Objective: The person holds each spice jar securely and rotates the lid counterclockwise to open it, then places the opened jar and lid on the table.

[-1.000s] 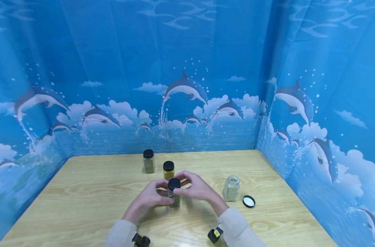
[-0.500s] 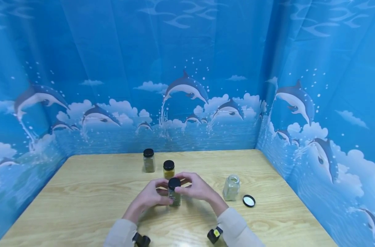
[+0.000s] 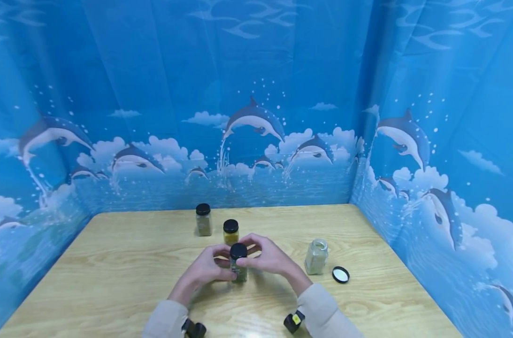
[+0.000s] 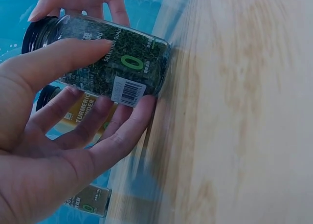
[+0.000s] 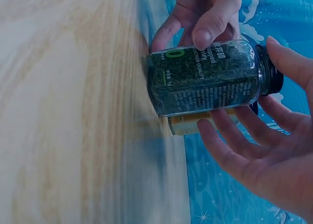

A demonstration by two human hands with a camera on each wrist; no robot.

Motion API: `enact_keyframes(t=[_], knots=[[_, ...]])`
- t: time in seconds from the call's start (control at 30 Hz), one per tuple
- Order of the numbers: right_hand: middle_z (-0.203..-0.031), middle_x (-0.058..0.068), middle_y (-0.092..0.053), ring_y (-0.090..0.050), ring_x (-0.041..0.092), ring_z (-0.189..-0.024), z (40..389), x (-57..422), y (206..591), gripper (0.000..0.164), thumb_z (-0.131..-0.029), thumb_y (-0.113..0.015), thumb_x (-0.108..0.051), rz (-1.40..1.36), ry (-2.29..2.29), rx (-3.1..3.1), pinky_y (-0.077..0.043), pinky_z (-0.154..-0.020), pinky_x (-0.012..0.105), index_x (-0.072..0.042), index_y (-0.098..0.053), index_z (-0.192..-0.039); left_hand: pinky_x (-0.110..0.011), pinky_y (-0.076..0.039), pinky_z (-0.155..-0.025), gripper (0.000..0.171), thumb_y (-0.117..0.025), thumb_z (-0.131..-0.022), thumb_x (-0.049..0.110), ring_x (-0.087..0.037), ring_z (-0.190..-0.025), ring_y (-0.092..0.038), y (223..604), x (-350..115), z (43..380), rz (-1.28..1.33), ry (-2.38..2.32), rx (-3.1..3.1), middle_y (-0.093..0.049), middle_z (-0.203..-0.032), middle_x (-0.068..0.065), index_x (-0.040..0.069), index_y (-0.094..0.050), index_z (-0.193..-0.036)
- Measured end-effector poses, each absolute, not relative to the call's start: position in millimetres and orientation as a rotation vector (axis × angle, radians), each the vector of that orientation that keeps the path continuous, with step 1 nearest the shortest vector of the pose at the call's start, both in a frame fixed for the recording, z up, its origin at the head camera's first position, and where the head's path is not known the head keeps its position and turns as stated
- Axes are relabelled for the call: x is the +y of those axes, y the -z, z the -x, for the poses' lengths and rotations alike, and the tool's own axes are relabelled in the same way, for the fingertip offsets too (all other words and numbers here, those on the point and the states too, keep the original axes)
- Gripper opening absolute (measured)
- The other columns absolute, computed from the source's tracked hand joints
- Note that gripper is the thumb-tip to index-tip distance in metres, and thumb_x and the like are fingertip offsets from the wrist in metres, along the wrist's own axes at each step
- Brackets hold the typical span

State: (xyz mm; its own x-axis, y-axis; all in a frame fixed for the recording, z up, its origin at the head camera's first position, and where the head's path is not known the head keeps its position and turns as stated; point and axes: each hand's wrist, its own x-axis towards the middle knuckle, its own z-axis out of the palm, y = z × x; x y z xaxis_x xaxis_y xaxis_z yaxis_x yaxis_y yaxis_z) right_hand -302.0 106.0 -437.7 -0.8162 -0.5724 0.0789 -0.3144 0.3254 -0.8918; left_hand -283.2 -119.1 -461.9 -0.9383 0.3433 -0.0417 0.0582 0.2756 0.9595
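Note:
In the head view, a square glass spice jar [image 3: 240, 273] with a black lid [image 3: 238, 250] stands upright on the table between both hands. Dark green dried flakes fill it, and a barcode label shows in the left wrist view. My left hand [image 3: 205, 267] holds the jar body, thumb on one face and fingers around the other side. My right hand [image 3: 268, 256] has its thumb at the lid and grips there, its index finger on the lid's other side in the right wrist view. Just behind stands a turmeric powder jar [image 4: 80, 109] with yellow contents.
A taller black-lidded jar [image 3: 203, 225] with grey-green contents stands farther back on the left. To the right is an uncapped clear glass jar [image 3: 317, 258], a loose black lid [image 3: 340, 275] lying beside it, white inside up. Blue dolphin curtains [image 3: 256, 183] edge the wooden table [image 3: 125, 263].
The right thumb shifts slightly at the lid, away and back again. The left hand and the jars stay where they were.

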Motion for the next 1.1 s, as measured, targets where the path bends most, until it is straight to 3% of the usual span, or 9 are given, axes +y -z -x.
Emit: enact_keyframes(t=[0.27, 0.73, 0.97, 1.1], knots=[[-0.123, 0.013, -0.068, -0.067, 0.02, -0.105, 302.6, 105.0, 441.2, 0.045, -0.088, -0.081, -0.023, 0.752, 1.54, 2.354, -0.063, -0.087, 0.029, -0.008, -0.064, -0.127, -0.046, -0.061, -0.097, 0.061, -0.09, -0.067, -0.004, -0.03, -0.111, -0.071, 463.1, -118.2, 283.6, -0.353, -1.716, 2.314, -0.069, -0.123, -0.015, 0.003, -0.067, -0.123], [-0.143, 0.013, -0.062, -0.062, 0.028, -0.123, 304.5, 113.5, 434.8, 0.049, -0.101, -0.066, -0.03, 0.93, 1.397, 2.276, -0.059, -0.098, 0.034, -0.012, -0.056, -0.146, -0.047, -0.061, -0.098, 0.063, -0.09, -0.065, -0.005, -0.029, -0.111, -0.07, 461.2, -117.3, 283.1, -0.325, -1.68, 2.339, -0.069, -0.125, -0.014, 0.005, -0.067, -0.123], [-0.141, 0.014, -0.061, -0.062, 0.028, -0.122, 303.7, 112.0, 434.3, 0.055, -0.098, -0.071, -0.028, 0.883, 1.409, 2.285, -0.061, -0.096, 0.033, -0.01, -0.053, -0.146, -0.046, -0.061, -0.097, 0.063, -0.09, -0.065, -0.006, -0.03, -0.112, -0.07, 461.6, -116.5, 282.6, -0.322, -1.678, 2.341, -0.069, -0.125, -0.014, 0.006, -0.067, -0.123], [-0.133, 0.014, -0.064, -0.064, 0.024, -0.115, 301.3, 108.9, 433.6, 0.053, -0.093, -0.077, -0.026, 0.832, 1.44, 2.339, -0.062, -0.092, 0.032, -0.009, -0.057, -0.139, -0.046, -0.061, -0.096, 0.064, -0.09, -0.064, -0.006, -0.029, -0.111, -0.07, 461.7, -115.7, 281.6, -0.313, -1.679, 2.358, -0.07, -0.124, -0.013, 0.006, -0.067, -0.123]])
